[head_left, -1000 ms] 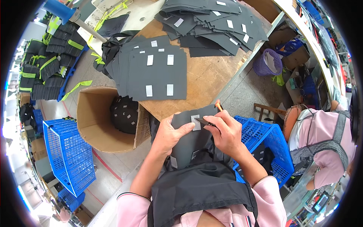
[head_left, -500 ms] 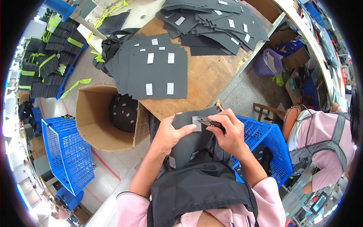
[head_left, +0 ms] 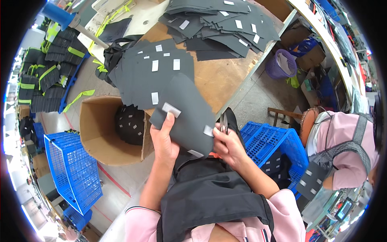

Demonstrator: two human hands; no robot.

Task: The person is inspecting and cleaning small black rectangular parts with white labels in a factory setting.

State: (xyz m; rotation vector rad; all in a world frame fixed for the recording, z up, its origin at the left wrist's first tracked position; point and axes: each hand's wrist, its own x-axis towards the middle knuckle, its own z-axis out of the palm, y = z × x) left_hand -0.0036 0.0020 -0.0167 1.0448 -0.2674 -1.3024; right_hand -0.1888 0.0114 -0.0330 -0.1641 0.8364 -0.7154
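A wooden table (head_left: 213,82) is filling the upper middle. Left of its near corner, a cardboard box (head_left: 92,131) is holding similar dark, patched pieces; nearer than the table, to its right, a blue basket (head_left: 264,135) is holding more. A big heap of grey sheets (head_left: 201,31) is covering the table's far end, and a smaller stack (head_left: 135,82) is lying on its left side.

One grey sheet (head_left: 189,107) is hanging at the table's near corner. The left hand (head_left: 164,141) is gripping it, thumb on top; the right hand (head_left: 230,150) is grasping small snips (head_left: 223,124) at its right edge, blades pointing toward the table. Three white patches (head_left: 171,109) are showing on it.

The work seems to be running midway: this sheet is getting attention, many are lying on the table, and which piles are finished isn't showing.
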